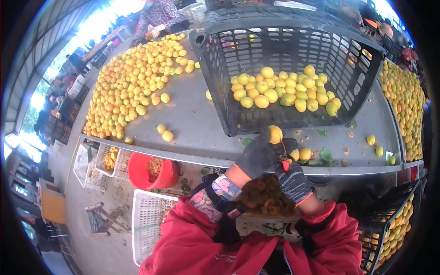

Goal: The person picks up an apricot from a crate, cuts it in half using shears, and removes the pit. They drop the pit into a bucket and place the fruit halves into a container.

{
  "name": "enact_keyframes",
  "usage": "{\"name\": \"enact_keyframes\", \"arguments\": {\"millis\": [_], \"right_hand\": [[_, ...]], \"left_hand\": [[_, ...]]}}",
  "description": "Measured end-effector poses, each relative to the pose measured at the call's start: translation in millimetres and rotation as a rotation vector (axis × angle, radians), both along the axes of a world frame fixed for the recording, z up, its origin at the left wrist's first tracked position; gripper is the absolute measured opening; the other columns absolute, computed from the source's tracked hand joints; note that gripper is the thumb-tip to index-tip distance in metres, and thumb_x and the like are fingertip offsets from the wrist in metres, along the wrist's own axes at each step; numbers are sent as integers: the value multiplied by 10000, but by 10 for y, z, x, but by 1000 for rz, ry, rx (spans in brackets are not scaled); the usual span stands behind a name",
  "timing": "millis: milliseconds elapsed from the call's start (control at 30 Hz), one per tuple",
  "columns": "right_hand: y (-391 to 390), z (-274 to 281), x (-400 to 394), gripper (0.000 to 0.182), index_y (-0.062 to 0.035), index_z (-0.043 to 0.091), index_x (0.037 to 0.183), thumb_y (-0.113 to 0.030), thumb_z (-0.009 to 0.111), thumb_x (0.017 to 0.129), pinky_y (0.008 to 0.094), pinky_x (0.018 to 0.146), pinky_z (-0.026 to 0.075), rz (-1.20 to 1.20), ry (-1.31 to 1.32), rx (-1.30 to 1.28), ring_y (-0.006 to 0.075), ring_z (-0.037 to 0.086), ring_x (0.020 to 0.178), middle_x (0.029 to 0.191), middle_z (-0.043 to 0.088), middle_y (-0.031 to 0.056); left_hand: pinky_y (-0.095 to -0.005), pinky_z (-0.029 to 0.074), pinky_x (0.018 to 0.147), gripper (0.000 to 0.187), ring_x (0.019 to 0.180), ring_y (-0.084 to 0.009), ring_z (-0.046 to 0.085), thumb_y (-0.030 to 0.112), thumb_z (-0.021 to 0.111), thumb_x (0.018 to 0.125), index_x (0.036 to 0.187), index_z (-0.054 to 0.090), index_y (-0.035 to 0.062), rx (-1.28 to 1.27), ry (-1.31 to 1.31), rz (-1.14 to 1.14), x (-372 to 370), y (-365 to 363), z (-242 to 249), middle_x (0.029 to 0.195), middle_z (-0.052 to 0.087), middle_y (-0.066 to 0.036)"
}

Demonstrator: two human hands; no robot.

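Observation:
My left hand (257,155), in a dark glove, holds a yellow fruit (275,134) up at the near edge of the grey table (197,123). My right hand (292,179), in a grey knit glove, sits just below it, closed on a small red-handled tool (286,161) whose tip meets the fruit. A black plastic crate (279,50), tilted toward me on the table, holds a pile of yellow fruit (284,90). More loose fruit (305,153) lies by my hands.
A big heap of yellow fruit (130,82) covers the table's left part, another heap (403,101) lies at the right. A red bucket (151,170) and white crates (146,220) stand on the floor. Another person (158,18) works at the far end.

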State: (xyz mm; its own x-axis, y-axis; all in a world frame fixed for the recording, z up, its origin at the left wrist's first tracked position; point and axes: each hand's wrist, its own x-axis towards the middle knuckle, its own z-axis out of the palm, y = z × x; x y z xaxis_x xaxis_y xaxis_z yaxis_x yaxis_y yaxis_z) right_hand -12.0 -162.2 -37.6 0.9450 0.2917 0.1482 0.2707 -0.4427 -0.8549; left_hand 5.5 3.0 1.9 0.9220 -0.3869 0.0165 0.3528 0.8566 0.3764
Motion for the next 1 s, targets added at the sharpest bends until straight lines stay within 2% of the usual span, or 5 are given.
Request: {"name": "enact_keyframes", "arguments": {"millis": [233, 400, 700, 833, 1000], "right_hand": [[-262, 187, 127, 294, 42, 592, 970, -226, 650, 865, 486, 672, 481, 123, 33, -138, 445, 612, 783, 803, 629, 254], [-258, 194, 132, 303, 43, 587, 1011, -212, 656, 863, 470, 711, 485, 105, 95, -192, 444, 607, 837, 859, 629, 263], [65, 59, -60, 244, 52, 593, 1016, -141, 631, 873, 466, 718, 491, -38, -24, 92, 442, 617, 826, 851, 643, 255], [-18, 83, 27, 297, 62, 588, 996, -201, 646, 869, 485, 690, 483, -43, -3, -36, 451, 611, 798, 826, 631, 272], [-123, 101, 85, 346, 72, 586, 981, -246, 658, 863, 498, 672, 476, 12, 35, -214, 460, 605, 779, 801, 619, 287]], "left_hand": [[-369, 536, 880, 353, 997, -218, 618, 205, 575, 968, 1259, 513, 14, 1139, -301, 218, 97, 262, 41, 1136, 597, -109], [-321, 543, 855, 331, 1004, -175, 610, 198, 581, 964, 1231, 536, 7, 1030, -379, 262, 100, 248, 93, 1111, 599, -89], [-308, 493, 915, 407, 1066, -193, 573, 297, 561, 981, 1248, 512, -6, 26, 33, -40, 9, -51, -8, 1150, 606, -113], [-279, 492, 883, 392, 1041, -141, 566, 325, 542, 988, 1224, 542, 12, 822, -278, 257, 37, 76, 23, 1121, 606, -70], [-272, 502, 826, 369, 979, -97, 568, 339, 532, 993, 1195, 574, 33, 791, -57, 265, 87, 151, -32, 1074, 596, -14]]}}
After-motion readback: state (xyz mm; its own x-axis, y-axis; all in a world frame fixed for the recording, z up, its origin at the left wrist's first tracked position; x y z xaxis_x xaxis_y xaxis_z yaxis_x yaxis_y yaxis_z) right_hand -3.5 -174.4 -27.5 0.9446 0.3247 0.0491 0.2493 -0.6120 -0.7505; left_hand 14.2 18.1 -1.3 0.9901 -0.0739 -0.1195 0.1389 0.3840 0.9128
